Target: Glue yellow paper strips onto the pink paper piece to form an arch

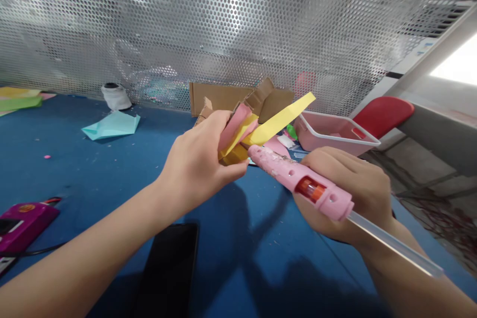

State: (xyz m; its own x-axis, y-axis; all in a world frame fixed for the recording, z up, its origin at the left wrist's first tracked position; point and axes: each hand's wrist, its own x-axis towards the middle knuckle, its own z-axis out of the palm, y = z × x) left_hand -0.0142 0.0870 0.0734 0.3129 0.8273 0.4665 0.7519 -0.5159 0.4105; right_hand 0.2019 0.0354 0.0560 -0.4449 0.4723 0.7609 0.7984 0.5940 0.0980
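My left hand (201, 154) is closed around a small cardboard piece (263, 92) wrapped with pink and yellow paper, held above the table. A yellow paper strip (279, 121) juts out of it to the upper right. In my right hand (346, 189) is a pink glue gun (286, 171), its nozzle end pointing left at the paper near my left fingertips; whether the tip touches the paper, I cannot tell. A clear glue stick (395, 243) sticks out of the gun's back end. The gun's handle is hidden by my right fingers.
On the blue table (149, 174) lie a folded light-blue paper (112, 125), a white-wrapped roll (116, 97), a black phone (169, 268) and a purple device (28, 226) with a cable. A pink basket (335, 134) stands at the right, before a perforated metal panel (186, 20).
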